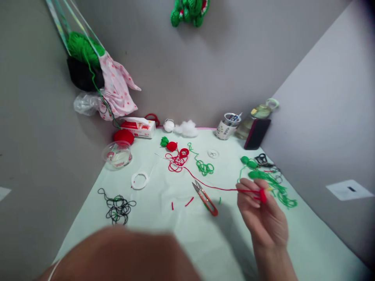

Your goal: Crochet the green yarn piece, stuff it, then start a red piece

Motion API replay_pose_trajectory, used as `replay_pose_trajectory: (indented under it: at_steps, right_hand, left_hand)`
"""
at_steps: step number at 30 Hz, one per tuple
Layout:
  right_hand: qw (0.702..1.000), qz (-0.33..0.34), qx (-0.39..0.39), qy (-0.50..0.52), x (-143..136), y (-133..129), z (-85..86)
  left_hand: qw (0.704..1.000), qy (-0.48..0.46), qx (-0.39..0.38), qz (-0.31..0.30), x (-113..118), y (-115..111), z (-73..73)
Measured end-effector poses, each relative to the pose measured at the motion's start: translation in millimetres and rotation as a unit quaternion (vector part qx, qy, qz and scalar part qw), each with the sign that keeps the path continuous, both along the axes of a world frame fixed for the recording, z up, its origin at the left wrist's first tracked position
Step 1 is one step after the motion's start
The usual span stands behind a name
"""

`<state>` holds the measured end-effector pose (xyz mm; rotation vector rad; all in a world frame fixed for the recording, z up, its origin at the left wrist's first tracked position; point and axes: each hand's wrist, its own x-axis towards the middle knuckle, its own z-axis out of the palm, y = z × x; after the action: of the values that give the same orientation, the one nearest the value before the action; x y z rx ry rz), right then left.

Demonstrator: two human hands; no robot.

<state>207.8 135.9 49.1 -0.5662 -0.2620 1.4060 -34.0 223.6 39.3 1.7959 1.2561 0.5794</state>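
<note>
My right hand (262, 214) is raised over the right side of the table, palm towards me, its fingers closed on a small red crochet piece (263, 196). A slim yellow tip (270, 189) shows beside that piece; what it belongs to is hidden. Red yarn (211, 187) runs from the hand leftwards to a loose red tangle (175, 162). Close to the camera at the bottom, my left hand (137, 253) and arm are a large blur, so the fingers cannot be made out. Thread snips (206, 199) with orange handles lie between the hands.
Black yarn (118, 208) lies at left, near a white ring of tape (140, 181) and a plastic tub (118, 156). Green yarn (203, 167) sits mid-table. Green crochet pieces (252, 164) lie at right. A can of pens (227, 127), a bottle (259, 113) and a phone (257, 134) stand behind.
</note>
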Motion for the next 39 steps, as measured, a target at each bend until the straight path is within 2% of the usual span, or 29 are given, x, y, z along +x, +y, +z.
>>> replay_pose_trajectory:
  at_steps: [3, 5, 7, 10, 12, 15, 18, 21, 23, 25, 27, 28, 29, 31, 32, 33, 35, 36, 37, 38, 39]
  right_hand:
    - [0.999, 0.011, -0.001, -0.036, 2, -1, -2.1]
    - [0.998, 0.022, 0.001, -0.067, 2, -2, -2.7]
    - [0.994, 0.031, 0.004, -0.105, 3, -2, -1.5]
    - [0.981, 0.046, 0.023, -0.189, 7, -1, 3.9]
    - [0.963, 0.064, 0.045, -0.257, 9, 4, 8.6]
    - [0.928, 0.109, 0.063, -0.351, -2, 16, 13.2]
    - [0.895, 0.201, 0.063, -0.393, -37, 31, 10.2]
    - [0.878, 0.321, 0.079, -0.347, -78, 42, -0.8]
    - [0.852, 0.396, 0.091, -0.33, -93, 43, -10.5]
    - [0.841, 0.422, 0.094, -0.326, -92, 40, -20.2]
    - [0.849, 0.41, 0.079, -0.325, -77, 35, -28.5]
    - [0.854, 0.4, 0.055, -0.329, -68, 33, -31.5]
    - [0.856, 0.394, 0.03, -0.334, -60, 30, -33.7]
    - [0.865, 0.386, 0.001, -0.321, -48, 26, -35.2]
    - [0.867, 0.388, -0.006, -0.311, -46, 24, -34.7]
    - [0.869, 0.394, -0.007, -0.299, -46, 23, -33.4]
    - [0.868, 0.413, -0.001, -0.277, -51, 20, -29.6]
    - [0.866, 0.422, 0.004, -0.268, -54, 19, -27.5]
    - [0.865, 0.43, 0.008, -0.259, -56, 18, -25.7]
    - [0.864, 0.435, 0.012, -0.253, -57, 17, -24.3]
    - [0.864, 0.438, 0.013, -0.25, -56, 16, -23.5]
  left_hand:
    - [0.997, 0.062, 0.038, 0.015, -29, 14, 0.7]
    - [0.99, 0.111, 0.055, 0.07, -44, 33, -6.0]
    - [0.984, 0.136, 0.055, 0.104, -54, 50, -16.6]
    - [0.986, 0.131, 0.036, 0.096, -60, 59, -25.5]
    - [0.993, 0.098, 0.017, 0.063, -64, 50, -19.9]
    - [0.999, 0.03, -0.015, 0.002, -69, 23, 2.1]
    - [0.995, -0.068, -0.057, -0.043, -64, -7, 23.6]
    - [0.993, -0.1, -0.039, -0.041, -56, -25, 31.8]
    - [0.996, -0.084, 0.003, -0.003, -63, -26, 29.3]
    - [0.993, -0.03, 0.076, 0.081, -83, -18, 21.8]
    - [0.96, 0.07, 0.174, 0.209, -111, -7, 11.7]
    - [0.94, 0.132, 0.188, 0.253, -122, -2, 6.6]
    - [0.931, 0.178, 0.185, 0.261, -130, 1, 2.1]
    - [0.936, 0.202, 0.193, 0.215, -126, 1, -3.4]
    - [0.943, 0.189, 0.2, 0.189, -116, -3, -4.1]
    - [0.96, 0.138, 0.198, 0.143, -100, -8, -3.6]
    - [0.995, 0.007, 0.101, 0.015, -65, -21, 0.1]
    - [0.997, -0.038, 0.023, -0.06, -49, -27, 2.5]
    - [0.988, -0.065, -0.054, -0.131, -38, -32, 4.6]
    - [0.977, -0.083, -0.099, -0.17, -31, -34, 6.6]
    - [0.972, -0.09, -0.117, -0.183, -31, -34, 8.2]
